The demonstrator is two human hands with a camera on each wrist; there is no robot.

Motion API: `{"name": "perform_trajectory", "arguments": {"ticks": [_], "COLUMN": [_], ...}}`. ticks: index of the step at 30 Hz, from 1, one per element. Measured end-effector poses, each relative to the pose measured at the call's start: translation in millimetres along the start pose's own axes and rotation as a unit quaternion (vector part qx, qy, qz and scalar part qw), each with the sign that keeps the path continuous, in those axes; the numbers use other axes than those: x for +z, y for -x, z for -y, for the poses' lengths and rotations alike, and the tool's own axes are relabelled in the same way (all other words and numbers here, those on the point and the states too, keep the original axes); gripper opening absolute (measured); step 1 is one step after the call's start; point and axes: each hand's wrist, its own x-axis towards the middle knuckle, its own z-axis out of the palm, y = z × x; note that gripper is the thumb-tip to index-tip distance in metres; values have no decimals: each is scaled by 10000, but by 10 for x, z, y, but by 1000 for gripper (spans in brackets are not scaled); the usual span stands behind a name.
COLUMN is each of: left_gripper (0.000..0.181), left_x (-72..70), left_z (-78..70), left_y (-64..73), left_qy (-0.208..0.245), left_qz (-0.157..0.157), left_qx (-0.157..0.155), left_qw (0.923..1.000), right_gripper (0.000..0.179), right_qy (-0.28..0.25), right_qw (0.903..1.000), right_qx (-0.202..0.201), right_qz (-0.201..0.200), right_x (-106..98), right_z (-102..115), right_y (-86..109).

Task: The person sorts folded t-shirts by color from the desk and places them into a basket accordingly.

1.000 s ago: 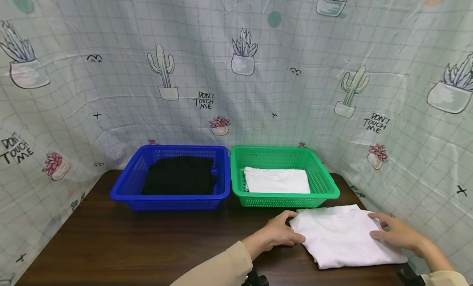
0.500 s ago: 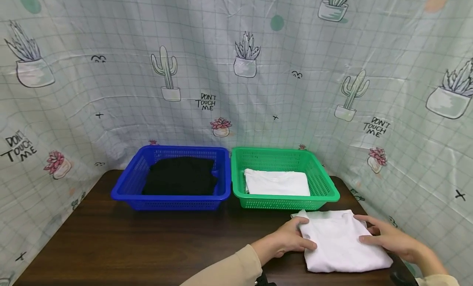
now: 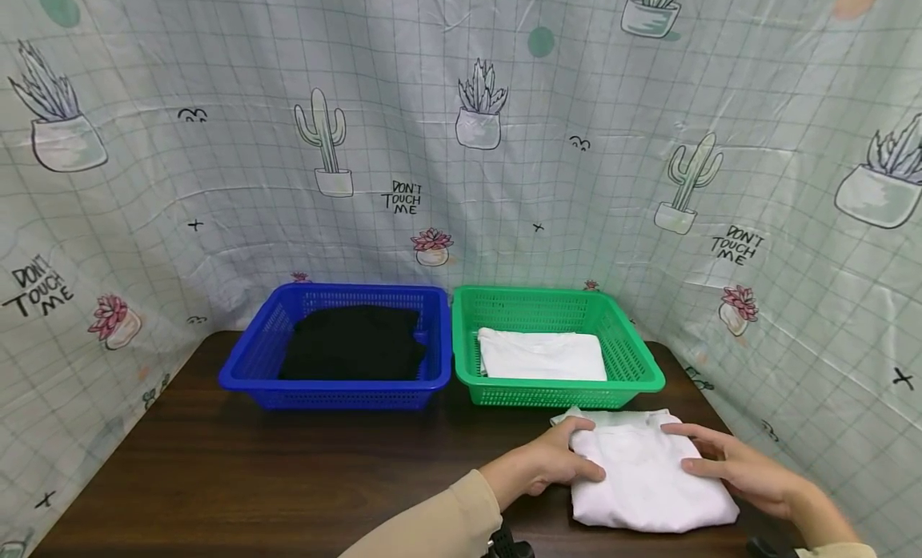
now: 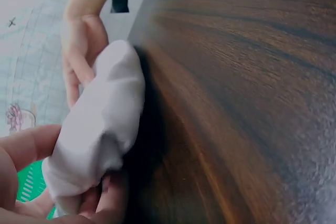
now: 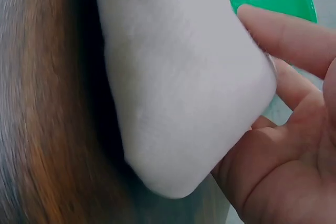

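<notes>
A folded white T-shirt (image 3: 641, 482) lies at the right of the dark table, in front of the green basket. My left hand (image 3: 558, 460) grips its left edge, thumb on top; the left wrist view shows fingers (image 4: 113, 195) tucked beneath the cloth. On the right side my right hand (image 3: 752, 471) holds the other edge. In the right wrist view, the thumb (image 5: 289, 38) lies along the top of the bundle while the other fingers are partly hidden behind it. The cloth bulges between both hands, and a dark shadow shows under it.
The green basket (image 3: 562, 395) holds a folded white garment (image 3: 543, 356). To its left stands a blue basket (image 3: 334, 396) with folded black clothing (image 3: 353, 342). A printed curtain (image 3: 504, 206) hangs behind and along the sides of the wooden table (image 3: 288, 470).
Both hands have moved closer together, the right one going left, and the T-shirt has become narrower and more bunched. It has also shifted leftward. The baskets stay in place.
</notes>
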Motion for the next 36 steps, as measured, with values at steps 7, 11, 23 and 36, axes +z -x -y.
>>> {"name": "perform_trajectory", "arguments": {"ticks": [7, 11, 23, 36], "left_gripper": [64, 65, 67, 68], "left_x": [-71, -112, -317, -794], "left_z": [74, 99, -105, -603], "left_y": [26, 31, 332, 556], "left_qy": [276, 118, -193, 150], "left_qz": [168, 236, 334, 345], "left_qx": [38, 229, 627, 1039], "left_qw": [9995, 9994, 9973, 9939], "right_gripper": [66, 66, 66, 70], "right_qy": [-236, -337, -399, -143], "right_qw": [9997, 9992, 9910, 9821], "right_qx": [104, -108, -1078, -1838], "right_qz": [57, 193, 688, 394], "right_x": [94, 128, 186, 183], "right_z": [32, 36, 310, 1096], "right_y": [-84, -124, -123, -166]}}
